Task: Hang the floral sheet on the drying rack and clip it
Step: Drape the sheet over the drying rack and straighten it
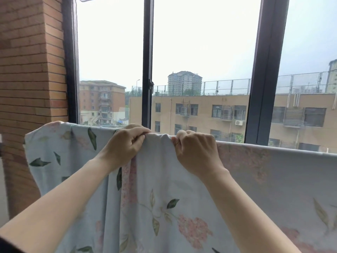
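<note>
The floral sheet [182, 189], pale blue with pink blossoms and green leaves, hangs draped over a horizontal bar that it hides completely. Its top fold runs from the left edge near the brick wall across to the right edge of the view. My left hand [125, 143] pinches the top fold near the middle. My right hand [197, 148] grips the same fold just to the right, a small hump of cloth between the two hands. No clip is visible.
A dark-framed window [147, 70] stands right behind the sheet, its handle [151, 85] at mid height. A brick wall [31, 79] closes the left side. Buildings lie outside beyond the glass.
</note>
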Demonstrator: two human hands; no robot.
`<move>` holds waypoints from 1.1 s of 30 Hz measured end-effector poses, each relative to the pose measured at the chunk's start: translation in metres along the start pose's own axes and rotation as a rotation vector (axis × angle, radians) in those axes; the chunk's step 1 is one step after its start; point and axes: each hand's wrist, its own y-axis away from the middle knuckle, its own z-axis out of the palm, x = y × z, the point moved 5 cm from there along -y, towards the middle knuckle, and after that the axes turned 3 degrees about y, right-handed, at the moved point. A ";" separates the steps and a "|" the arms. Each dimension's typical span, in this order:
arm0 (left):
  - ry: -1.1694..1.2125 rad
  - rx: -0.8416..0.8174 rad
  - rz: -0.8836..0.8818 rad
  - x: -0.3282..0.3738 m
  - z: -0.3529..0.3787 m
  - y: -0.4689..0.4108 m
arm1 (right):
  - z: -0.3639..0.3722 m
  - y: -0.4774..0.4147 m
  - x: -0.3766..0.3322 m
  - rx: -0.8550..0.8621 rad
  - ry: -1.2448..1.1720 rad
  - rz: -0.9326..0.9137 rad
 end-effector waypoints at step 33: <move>0.104 0.033 0.179 -0.071 -0.033 0.002 | 0.033 -0.030 -0.062 0.038 0.231 0.243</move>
